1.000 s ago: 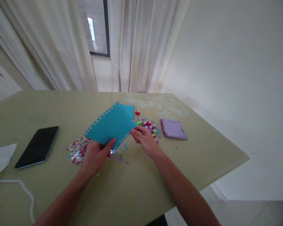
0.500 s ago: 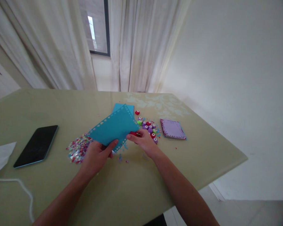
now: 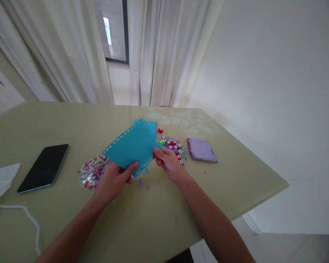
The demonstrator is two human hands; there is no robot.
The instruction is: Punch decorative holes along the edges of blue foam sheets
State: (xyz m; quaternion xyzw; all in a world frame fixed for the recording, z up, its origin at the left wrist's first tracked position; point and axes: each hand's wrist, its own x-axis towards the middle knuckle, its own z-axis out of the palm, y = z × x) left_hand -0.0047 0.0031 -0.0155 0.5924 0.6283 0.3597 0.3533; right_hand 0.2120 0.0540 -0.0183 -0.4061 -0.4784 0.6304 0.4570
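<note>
A blue sheet of paper (image 3: pixel 131 148) with small cut-out shapes along its edges is held tilted above the table. My left hand (image 3: pixel 117 175) pinches its lower edge, thumb on top. At the sheet's right corner, my right hand (image 3: pixel 168 160) is closed around a small red craft punch (image 3: pixel 154 155), mostly hidden by the fingers; it sits on the paper's edge. Just beyond that hand lies a cluster of purple, red and green craft punches (image 3: pixel 175 148). Another red punch (image 3: pixel 160 130) stands apart, beside more blue paper (image 3: pixel 152 126) behind the held sheet.
Colourful punched-out paper bits (image 3: pixel 91 173) lie in a heap at the left. A stack of punched sheets, purple on top (image 3: pixel 202 149), rests at the right. Farther left are a black tablet (image 3: pixel 44 168), a white paper (image 3: pixel 2 180) and a white cable (image 3: pixel 34 221).
My right fingers have closed around the red punch and shifted slightly at the sheet's edge, covering more of it. The blue sheet has turned a little; my left hand keeps its hold.
</note>
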